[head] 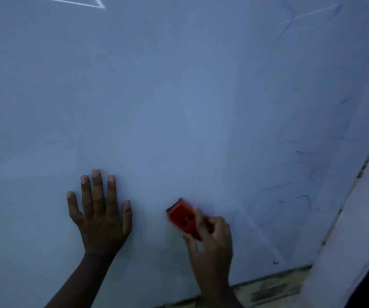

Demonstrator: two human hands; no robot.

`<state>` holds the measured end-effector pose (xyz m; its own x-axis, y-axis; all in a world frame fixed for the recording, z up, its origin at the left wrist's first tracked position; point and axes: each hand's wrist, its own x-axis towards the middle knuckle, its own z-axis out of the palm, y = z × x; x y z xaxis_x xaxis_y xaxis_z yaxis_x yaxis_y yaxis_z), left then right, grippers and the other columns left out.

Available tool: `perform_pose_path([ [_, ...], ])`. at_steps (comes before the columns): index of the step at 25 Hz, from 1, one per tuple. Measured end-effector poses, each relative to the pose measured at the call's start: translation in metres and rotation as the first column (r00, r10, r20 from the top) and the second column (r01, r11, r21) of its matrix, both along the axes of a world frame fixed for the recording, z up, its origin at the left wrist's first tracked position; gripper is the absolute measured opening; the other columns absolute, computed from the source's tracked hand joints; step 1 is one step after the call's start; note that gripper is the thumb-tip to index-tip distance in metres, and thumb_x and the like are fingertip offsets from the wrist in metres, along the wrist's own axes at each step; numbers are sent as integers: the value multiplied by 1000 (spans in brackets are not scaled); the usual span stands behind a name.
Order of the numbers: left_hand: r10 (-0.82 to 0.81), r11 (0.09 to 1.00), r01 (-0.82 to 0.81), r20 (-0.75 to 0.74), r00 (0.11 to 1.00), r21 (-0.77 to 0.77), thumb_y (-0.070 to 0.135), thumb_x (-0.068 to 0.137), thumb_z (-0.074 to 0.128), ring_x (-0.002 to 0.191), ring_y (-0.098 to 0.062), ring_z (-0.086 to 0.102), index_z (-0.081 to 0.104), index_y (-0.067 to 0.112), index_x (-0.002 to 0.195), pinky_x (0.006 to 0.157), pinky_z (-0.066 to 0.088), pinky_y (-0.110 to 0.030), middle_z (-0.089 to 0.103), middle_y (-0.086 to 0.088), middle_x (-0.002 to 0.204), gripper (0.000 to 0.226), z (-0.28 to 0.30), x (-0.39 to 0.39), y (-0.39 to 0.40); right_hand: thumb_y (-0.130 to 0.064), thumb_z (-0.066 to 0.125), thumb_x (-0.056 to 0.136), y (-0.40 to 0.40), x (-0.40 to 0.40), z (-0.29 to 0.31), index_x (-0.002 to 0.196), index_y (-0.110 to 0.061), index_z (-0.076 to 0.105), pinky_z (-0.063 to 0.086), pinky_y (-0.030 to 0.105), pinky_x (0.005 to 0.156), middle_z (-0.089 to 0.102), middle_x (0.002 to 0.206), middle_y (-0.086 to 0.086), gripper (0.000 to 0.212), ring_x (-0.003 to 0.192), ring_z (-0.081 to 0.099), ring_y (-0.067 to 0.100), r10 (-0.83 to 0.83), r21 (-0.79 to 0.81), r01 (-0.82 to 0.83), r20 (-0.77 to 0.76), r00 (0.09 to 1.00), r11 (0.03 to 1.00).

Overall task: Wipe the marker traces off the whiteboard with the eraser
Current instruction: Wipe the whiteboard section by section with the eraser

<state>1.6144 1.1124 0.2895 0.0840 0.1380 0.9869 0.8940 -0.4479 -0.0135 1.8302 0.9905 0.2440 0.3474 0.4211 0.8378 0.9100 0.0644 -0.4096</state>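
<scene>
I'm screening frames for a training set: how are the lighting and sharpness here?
Head view: dim and blue-tinted; the right hand and orange eraser are motion-blurred, the flat left hand is sharper; a bright reflection glares at the whiteboard top; blue marker traces look faint.

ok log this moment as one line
right hand grips orange plastic eraser on whiteboard | left hand flat | blue marker traces right

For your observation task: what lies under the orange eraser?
The whiteboard lies under the eraser, which the right hand grips. Blue marker traces show further right. Whether any trace sits beneath the eraser cannot be seen; it covers that patch.
</scene>
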Motion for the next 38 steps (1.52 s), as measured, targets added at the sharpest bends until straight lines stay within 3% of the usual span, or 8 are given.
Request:
perform_pose_path([
  [6,-1,1000,1,-49,999,8,36,108,43,165,-36,10,21,7,169,131,5,-60,9,-18,178,70,-16,-3,1,-37,92,72,-7,22,4,133,-22,70,53,31,75,57,99,-2,67,90,61,20,-12,50,29,-315,949,998],
  [10,7,1000,-6,-56,998,16,36,108,43,165,-35,9,21,8,169,132,4,-58,9,-16,178,71,-25,-3,1,-44,83,77,-16,78,-1,139,-21,65,57,20,82,70,102,2,69,101,70,26,129,192,41,-787,603,981],
  [14,10,1000,-9,-64,998,20,37,107,44,165,-35,10,22,8,169,132,4,-58,10,-16,178,72,-33,-2,1,-57,84,67,-14,79,-31,138,-32,65,59,56,94,73,107,-9,78,106,70,23,216,241,85,-948,234,967],
  [21,9,1000,-7,-74,997,21,37,108,43,165,-36,10,23,8,169,131,4,-57,11,-16,178,70,-46,-1,0,-57,81,73,-3,-20,-8,127,-7,72,47,9,71,58,87,-1,75,81,61,-5,148,182,-28,-685,714,983],
  [25,3,1000,-3,-79,997,12,38,108,44,165,-34,8,22,9,169,131,3,-56,9,-14,178,71,-51,-2,0,-50,84,69,-3,-29,-20,120,-3,73,57,17,72,61,90,-1,70,84,65,-1,195,169,-106,-702,685,980],
  [32,-1,1000,2,-86,996,9,37,107,44,165,-35,9,23,9,169,131,3,-56,10,-14,178,71,-62,-3,-2,-69,83,68,-13,58,-88,129,-42,70,60,44,84,78,95,3,68,92,71,18,147,161,17,-937,318,987],
  [35,0,1000,1,-98,995,11,37,107,45,165,-35,9,23,10,169,131,3,-56,9,-14,178,71,-66,-2,-2,-74,82,65,-20,34,-137,138,-19,66,62,43,80,74,100,-1,94,93,71,22,63,67,27,-992,111,997],
  [38,-8,1000,9,-101,995,10,37,106,46,165,-35,10,24,10,169,131,4,-56,10,-14,178,72,-70,-2,-2,-43,83,81,-18,6,-177,124,-1,70,58,32,60,71,90,11,62,76,68,23,34,52,-96,-983,-180,994],
])
